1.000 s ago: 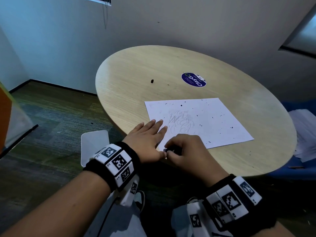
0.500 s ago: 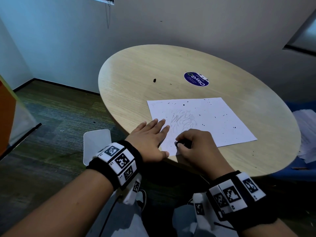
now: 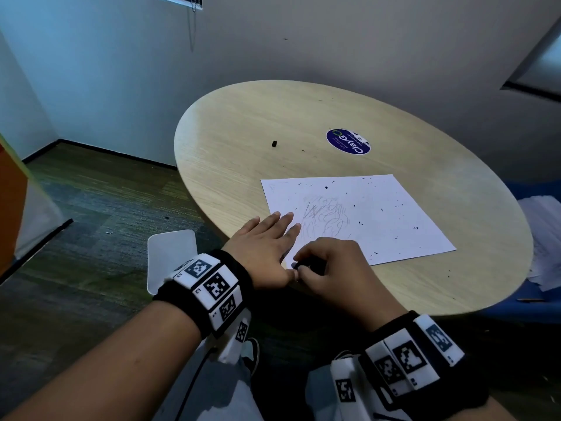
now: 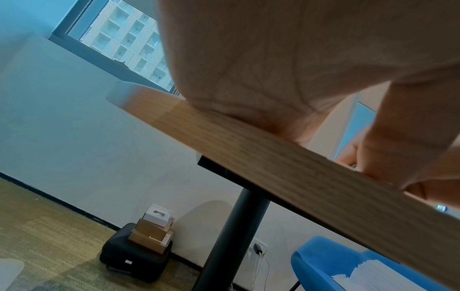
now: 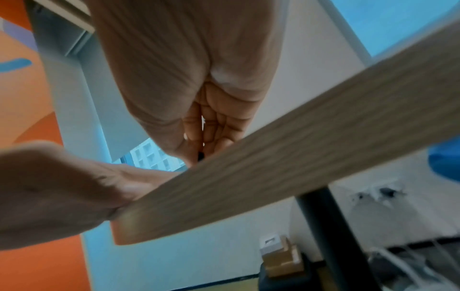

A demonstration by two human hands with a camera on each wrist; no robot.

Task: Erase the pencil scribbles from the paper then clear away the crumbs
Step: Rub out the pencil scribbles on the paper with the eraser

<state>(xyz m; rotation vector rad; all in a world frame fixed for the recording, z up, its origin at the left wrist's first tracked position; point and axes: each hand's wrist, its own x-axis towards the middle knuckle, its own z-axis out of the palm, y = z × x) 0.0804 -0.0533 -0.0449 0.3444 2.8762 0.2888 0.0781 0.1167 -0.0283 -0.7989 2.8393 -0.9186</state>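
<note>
Left hand [image 3: 267, 247] lies flat on the round wooden table [image 3: 273, 117], fingers straight and spread, their tips on the near left corner of the paper [image 3: 394, 208]. It grips nothing; it just presses down. From the left wrist view the palm [image 4: 273, 69] sits against the table's edge [image 4: 248, 141], and little else of that hand can be read there.

Right hand [image 3: 331, 268] sits just beside it, thumb tips almost touching. Its fingers are curled down tight around a small dark eraser [image 3: 306, 264], pinched between thumb and fingertips at the paper's near edge. Only a sliver of the eraser shows in the head view; in the right wrist view a dark speck [image 5: 200, 155] peeks out below the curled fingers [image 5: 216, 126], right at the tabletop.

The pencil scribbles [image 3: 328, 215] are there in faint grey loops, just beyond the right hand's knuckles and just right of the left hand's fingertips. The left index tip lies right next to their left side.

Dark crumbs [image 3: 379, 208] are scattered across the paper, mostly beyond and to the right of both hands, well apart from the fingers. A larger dark bit [image 3: 274, 144] sits on bare wood, far beyond the left fingertips. A round blue sticker [image 3: 348, 141] lies farther out again, beyond the paper's far edge.
</note>
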